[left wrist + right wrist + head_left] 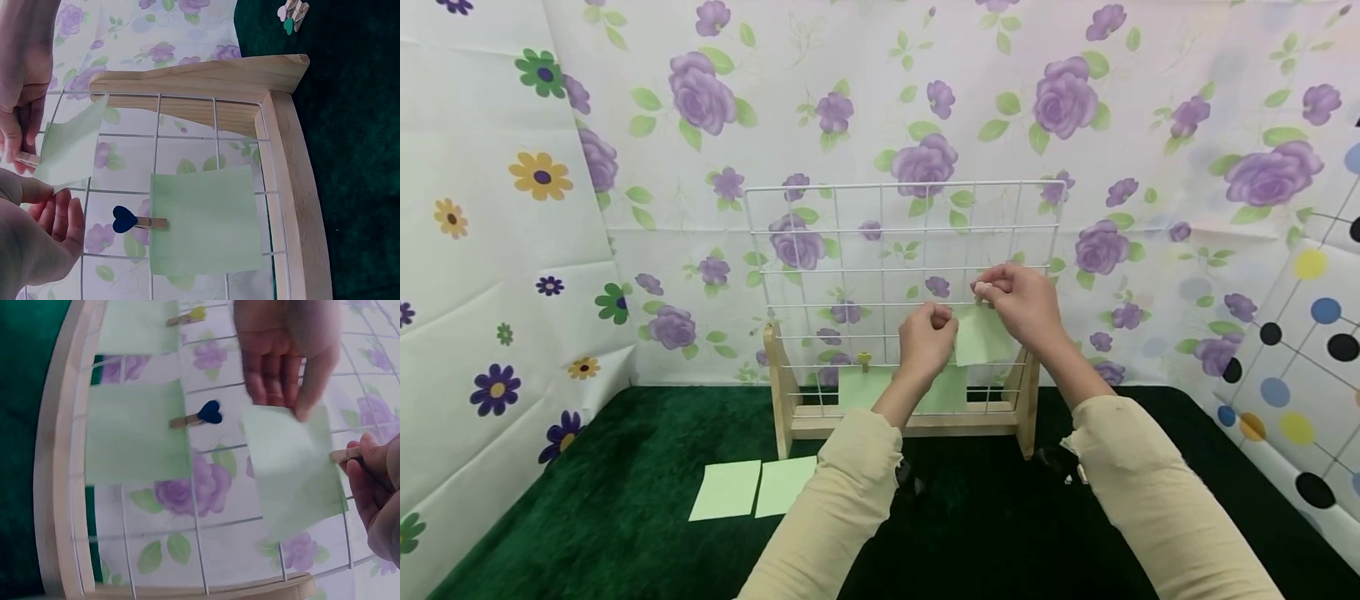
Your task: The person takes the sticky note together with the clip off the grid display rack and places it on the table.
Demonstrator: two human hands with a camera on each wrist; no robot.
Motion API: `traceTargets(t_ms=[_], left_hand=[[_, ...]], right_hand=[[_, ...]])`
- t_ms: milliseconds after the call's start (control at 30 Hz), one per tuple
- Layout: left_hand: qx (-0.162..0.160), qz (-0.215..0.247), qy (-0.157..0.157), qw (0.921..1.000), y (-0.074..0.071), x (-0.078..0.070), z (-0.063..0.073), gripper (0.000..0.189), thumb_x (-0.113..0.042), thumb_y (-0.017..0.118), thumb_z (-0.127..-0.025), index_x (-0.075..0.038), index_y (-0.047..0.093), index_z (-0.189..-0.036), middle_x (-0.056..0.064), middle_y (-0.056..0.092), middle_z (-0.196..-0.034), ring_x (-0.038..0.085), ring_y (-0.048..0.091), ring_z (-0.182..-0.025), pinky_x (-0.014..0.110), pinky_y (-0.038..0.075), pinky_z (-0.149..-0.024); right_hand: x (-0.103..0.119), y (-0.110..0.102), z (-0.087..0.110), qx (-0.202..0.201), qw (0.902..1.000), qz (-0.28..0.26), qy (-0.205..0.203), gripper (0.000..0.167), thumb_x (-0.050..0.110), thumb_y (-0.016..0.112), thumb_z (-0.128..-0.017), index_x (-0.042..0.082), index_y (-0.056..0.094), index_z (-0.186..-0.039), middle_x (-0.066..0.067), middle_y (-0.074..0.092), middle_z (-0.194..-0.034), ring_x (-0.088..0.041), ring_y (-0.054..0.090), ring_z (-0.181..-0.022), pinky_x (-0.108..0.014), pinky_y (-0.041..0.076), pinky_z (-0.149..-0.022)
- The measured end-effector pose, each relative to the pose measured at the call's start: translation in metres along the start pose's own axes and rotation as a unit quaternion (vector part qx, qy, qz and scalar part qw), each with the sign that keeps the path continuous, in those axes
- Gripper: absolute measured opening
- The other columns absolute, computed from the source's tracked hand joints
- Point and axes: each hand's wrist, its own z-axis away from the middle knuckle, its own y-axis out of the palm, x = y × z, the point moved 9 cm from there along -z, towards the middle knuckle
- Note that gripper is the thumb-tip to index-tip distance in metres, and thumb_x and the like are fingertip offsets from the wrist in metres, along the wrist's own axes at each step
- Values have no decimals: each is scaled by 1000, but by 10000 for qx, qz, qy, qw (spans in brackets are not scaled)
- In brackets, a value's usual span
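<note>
Against the white wire grid (880, 269), my left hand (927, 342) pinches the side edge of a pale green paper sheet (983, 340) between thumb and fingers. At that sheet's top edge, my right hand (1021, 307) grips a small wooden clothespin (347, 455); its far end is hidden by the fingers. Lower on the grid hang two more green sheets. One (139, 326) has a clothespin with a yellow heart (864, 360), the other (206, 222) a clothespin with a dark blue heart (125, 220).
A wooden stand (782, 392) carries the grid on a dark green cloth (625, 467). Two green sheets, a left one (726, 490) and a right one (784, 486), lie left of my forearm. Heart clothespins (294, 15) lie by the stand's right side. Flowered sheeting (662, 192) hangs behind.
</note>
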Motion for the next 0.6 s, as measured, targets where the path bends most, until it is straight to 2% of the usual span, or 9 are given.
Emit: traceTargets(t_ms=[100,167,300,433,533,600], left_hand=[[92,64,-9,9999,1,2,2,7,-5,63,-90,-1,67,-93,3,61,-80,14,55,-75,24,45,-66],[199,162,-46,9997,1,5,4,11,-3,62,-90,-1,67,-99,4,61,-82,15,55,-77,25,45,-66],[453,233,-78,9987,0,12,7,21,-2,59,-90,-3,66,-110,7,63,-93,18,57,-87,30,48,-73],[554,151,-102,9983,-7,21,11,17,-5,58,-92,-4,66,-107,8,65,-96,21,59,-91,33,49,-75],[578,121,-148,9981,-15,28,13,12,-9,58,-94,-4,66,-102,7,64,-92,21,58,-88,33,48,-73],[664,114,-156,9976,-20,33,16,12,-11,57,-95,-4,66,-101,6,63,-91,21,57,-87,32,47,-73]], right_hand=[[-3,-2,3,-83,9992,-398,-39,17,13,64,-95,-1,67,-103,-12,72,-102,-26,69,-86,-32,53,-72],[-6,-2,5,-74,9974,-722,-8,18,12,64,-94,-2,67,-105,-13,71,-104,-25,68,-89,-28,54,-73],[-12,-3,11,-84,9933,-1149,90,22,11,65,-93,-4,65,-110,-17,69,-109,-16,67,-90,-22,53,-73],[-12,-3,15,-76,9932,-1160,42,27,12,67,-92,-4,64,-114,-19,68,-110,-6,65,-80,-25,54,-71],[-10,-3,19,-46,9952,-978,-77,30,15,68,-92,-2,65,-117,-18,68,-108,-8,65,-74,-25,54,-69],[-10,-4,22,-19,9964,-836,-123,33,19,68,-92,1,66,-119,-17,67,-113,-9,66,-74,-23,52,-68]])
